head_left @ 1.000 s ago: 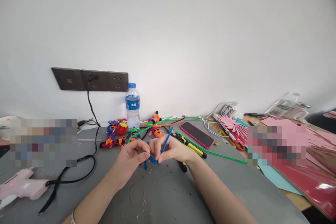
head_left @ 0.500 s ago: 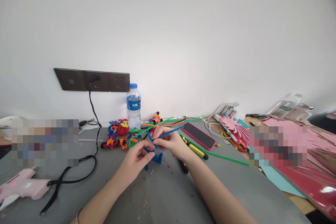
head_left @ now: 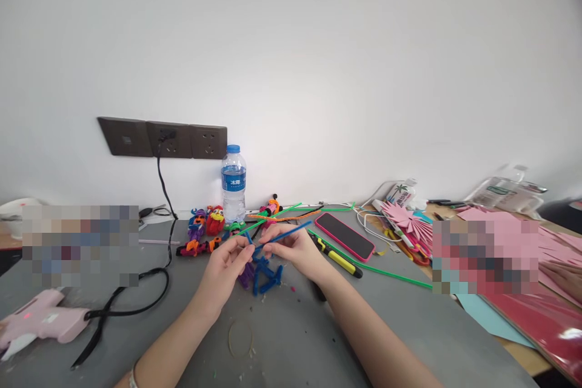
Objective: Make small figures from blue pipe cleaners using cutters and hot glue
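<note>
A blue pipe cleaner [head_left: 291,232] is pinched between the fingers of my right hand [head_left: 293,250], its long end pointing up and right. My left hand [head_left: 230,260] pinches the same pipe cleaner near its short bent end, close to the right fingertips. Just below the hands lie bent blue pipe cleaner pieces [head_left: 267,279] and a purple fuzzy piece [head_left: 247,276] on the grey table. Behind the hands are small pipe cleaner figures, among them a red one [head_left: 215,220] and a purple one [head_left: 196,225], plus loose green and orange pipe cleaners.
A water bottle [head_left: 234,188] stands by the wall. Right of my hands lie a phone [head_left: 345,236], a yellow-black cutter [head_left: 341,259] and a green pipe cleaner [head_left: 395,276]. A pink glue gun [head_left: 50,318] with a black cord is at left. Folded pink paper [head_left: 411,227] and another person's hand [head_left: 564,279] are at right.
My left hand has moved up and left and now grips the blue pipe cleaner. My right hand has shifted slightly left. More of the blue and purple pieces below shows.
</note>
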Demonstrator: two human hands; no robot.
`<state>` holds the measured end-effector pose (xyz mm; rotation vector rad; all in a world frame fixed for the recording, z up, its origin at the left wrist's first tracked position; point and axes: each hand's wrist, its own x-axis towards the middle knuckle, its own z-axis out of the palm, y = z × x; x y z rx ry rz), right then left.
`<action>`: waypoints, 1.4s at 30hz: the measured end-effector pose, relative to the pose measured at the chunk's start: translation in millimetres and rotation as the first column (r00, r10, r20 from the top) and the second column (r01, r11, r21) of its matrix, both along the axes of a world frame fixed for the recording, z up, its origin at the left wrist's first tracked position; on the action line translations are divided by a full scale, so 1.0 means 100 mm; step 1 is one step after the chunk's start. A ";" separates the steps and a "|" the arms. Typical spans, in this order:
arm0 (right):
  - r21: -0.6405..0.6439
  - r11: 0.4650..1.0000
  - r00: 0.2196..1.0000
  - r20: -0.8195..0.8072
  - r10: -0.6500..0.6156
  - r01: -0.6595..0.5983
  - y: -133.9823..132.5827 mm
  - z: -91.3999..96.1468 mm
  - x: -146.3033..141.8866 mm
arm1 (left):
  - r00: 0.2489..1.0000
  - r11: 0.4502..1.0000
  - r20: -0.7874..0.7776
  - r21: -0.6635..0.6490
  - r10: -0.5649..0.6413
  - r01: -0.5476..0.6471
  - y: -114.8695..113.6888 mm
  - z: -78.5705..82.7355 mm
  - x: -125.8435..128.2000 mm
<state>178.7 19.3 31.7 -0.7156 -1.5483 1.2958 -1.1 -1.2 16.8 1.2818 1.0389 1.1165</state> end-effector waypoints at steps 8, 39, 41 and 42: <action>-0.062 0.998 0.998 -0.061 0.019 -0.023 0.00 0.03 0.00 | 0.964 0.969 -0.108 0.014 -0.243 0.246 -0.01 0.01 0.00; -0.219 0.966 0.987 0.044 0.152 -0.139 -0.03 0.04 0.07 | 0.948 0.954 -0.120 0.021 -0.294 0.298 -0.03 0.04 0.00; -0.231 0.969 0.995 0.026 0.102 -0.093 -0.04 0.06 0.04 | 0.972 0.979 -0.140 0.052 -0.190 0.199 -0.01 0.03 -0.01; -0.235 0.970 0.997 0.014 0.074 -0.069 -0.04 0.07 0.02 | 0.980 0.986 -0.144 0.074 -0.140 0.152 0.00 0.01 -0.02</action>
